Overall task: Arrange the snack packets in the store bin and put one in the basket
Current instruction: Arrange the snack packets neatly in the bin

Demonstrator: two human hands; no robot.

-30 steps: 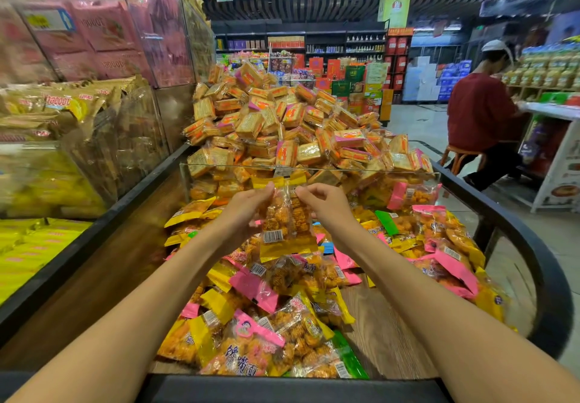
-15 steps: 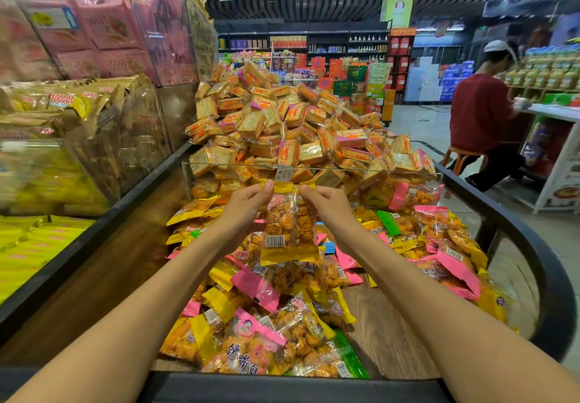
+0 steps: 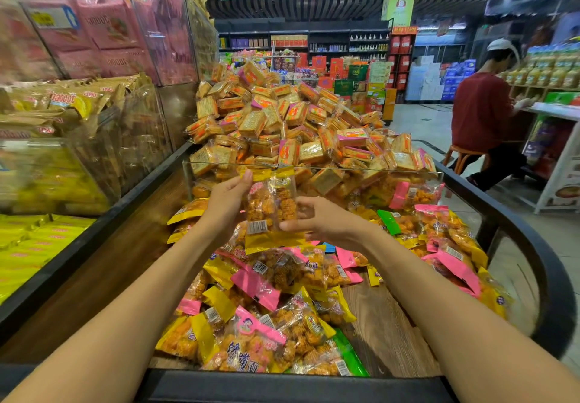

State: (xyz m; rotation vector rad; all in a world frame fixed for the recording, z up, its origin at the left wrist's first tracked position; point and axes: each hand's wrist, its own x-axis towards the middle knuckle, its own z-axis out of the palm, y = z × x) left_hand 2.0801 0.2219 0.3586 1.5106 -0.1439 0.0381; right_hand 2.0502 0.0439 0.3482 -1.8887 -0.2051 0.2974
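Observation:
I hold one yellow-edged snack packet point(image 3: 271, 206) upright above the store bin point(image 3: 389, 333). My left hand point(image 3: 227, 202) grips its upper left side, thumb near the top seal. My right hand point(image 3: 317, 219) has slid down to the packet's lower right edge, fingers curled against it. Below lie several loose packets with yellow, pink and green ends point(image 3: 260, 318), heaped on the bin's wooden floor. No basket is in view.
A clear divider point(image 3: 361, 169) separates this bin from a tall heap of boxed biscuits point(image 3: 292, 120). Clear bins of yellow and pink packs point(image 3: 94, 67) stand on the left. A black curved rail point(image 3: 539, 264) bounds the right. A person in red point(image 3: 483, 114) sits at back right.
My right hand moved from the packet's top corner down to its lower right edge. The left hand still holds the top left, and the packet has risen slightly.

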